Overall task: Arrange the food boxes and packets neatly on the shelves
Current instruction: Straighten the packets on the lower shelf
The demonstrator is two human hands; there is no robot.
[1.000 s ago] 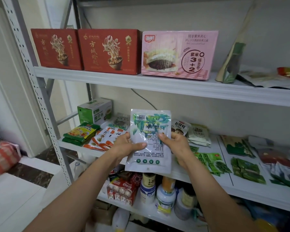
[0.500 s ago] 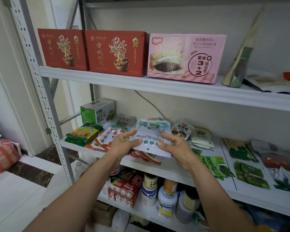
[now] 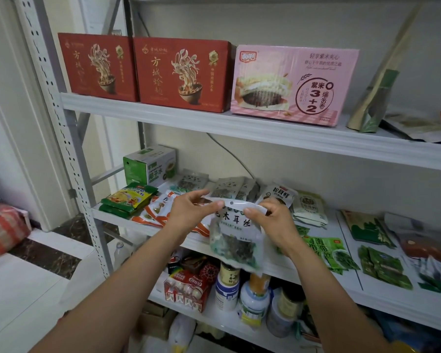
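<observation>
Both hands hold a clear packet of dark dried fungus (image 3: 236,240) by its white top strip, in front of the middle shelf (image 3: 273,270). My left hand (image 3: 191,210) pinches the strip's left end and my right hand (image 3: 273,221) pinches its right end, so the packet hangs upright with its front facing me. Behind it on the shelf lie grey-green packets (image 3: 227,188), orange-and-white sachets (image 3: 158,208) and a yellow-green packet stack (image 3: 127,200). Two red noodle boxes (image 3: 181,72) and a pink box (image 3: 293,82) stand on the top shelf (image 3: 239,128).
A green carton (image 3: 148,165) stands at the middle shelf's back left. Green seaweed packets (image 3: 382,263) and other bags cover its right half. Jars and bottles (image 3: 252,296) fill the lower shelf. A tall gold-green pouch (image 3: 372,103) leans on the top shelf. The perforated upright (image 3: 61,128) borders the left.
The packet, first held upright with its printed back toward me, was tipped toward the shelf and flipped. Now it hangs from its top strip, front side facing me. The camera moved closer.
</observation>
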